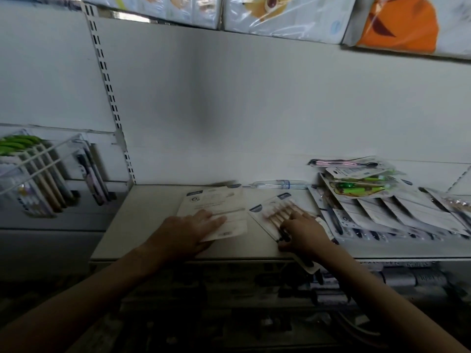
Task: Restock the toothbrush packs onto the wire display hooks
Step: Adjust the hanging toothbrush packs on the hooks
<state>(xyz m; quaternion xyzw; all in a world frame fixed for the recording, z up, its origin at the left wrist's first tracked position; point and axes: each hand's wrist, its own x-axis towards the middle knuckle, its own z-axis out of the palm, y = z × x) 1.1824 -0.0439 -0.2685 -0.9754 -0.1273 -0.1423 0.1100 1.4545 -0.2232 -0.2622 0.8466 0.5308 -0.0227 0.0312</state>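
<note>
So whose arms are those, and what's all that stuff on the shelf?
There is no machine here. A person wears a camera on their head, so this one picture shows what they see: their own two arms reaching out to a shop shelf.

The left hand lies flat on a white pack turned face down. The right hand rests on a toothbrush pack with pinkish brushes; whether it has a grip on it is hard to tell.

To the right is a messy pile of more packs, some green. At the far left, other packs hang on wire hooks. Big wrapped bundles sit up above.
</note>
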